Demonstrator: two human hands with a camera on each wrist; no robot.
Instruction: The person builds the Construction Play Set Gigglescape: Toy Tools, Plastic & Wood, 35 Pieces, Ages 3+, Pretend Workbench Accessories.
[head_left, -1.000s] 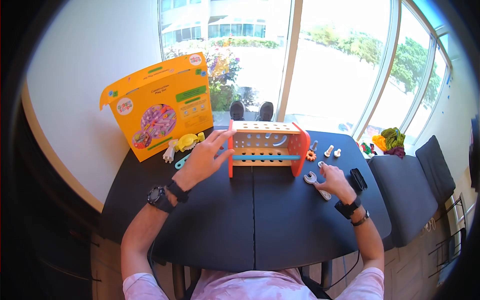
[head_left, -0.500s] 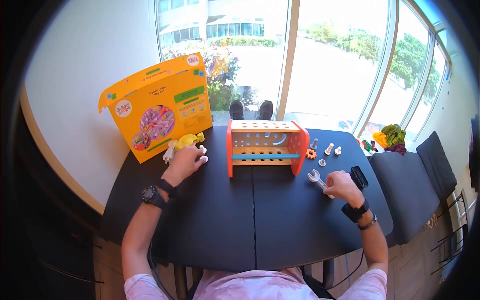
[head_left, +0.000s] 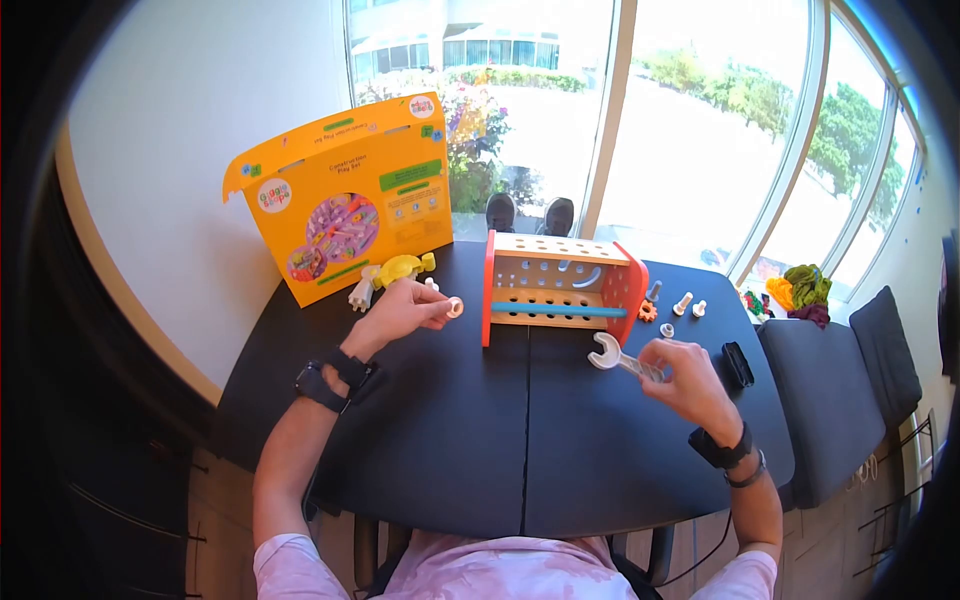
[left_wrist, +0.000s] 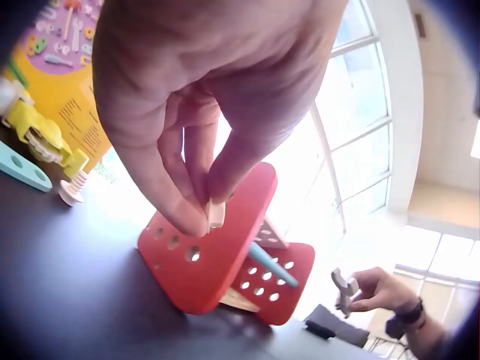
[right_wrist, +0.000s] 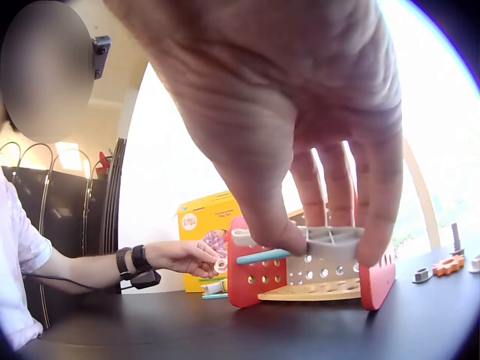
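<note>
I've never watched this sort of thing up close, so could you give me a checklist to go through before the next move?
1. Left hand has hold of the pale ring-shaped piece: ok, pinched at the fingertips.
2. Right hand has hold of the wrench: ok, gripped by its handle, open end free.
3. Toy bench stands upright on the table: ok.
4. Wrench and ring-shaped piece brought together: not ok, they are well apart.
5. Bench steadied by a hand: not ok, neither hand holds it.
6. Wrench opening fits the ring-shaped piece: cannot tell.
</note>
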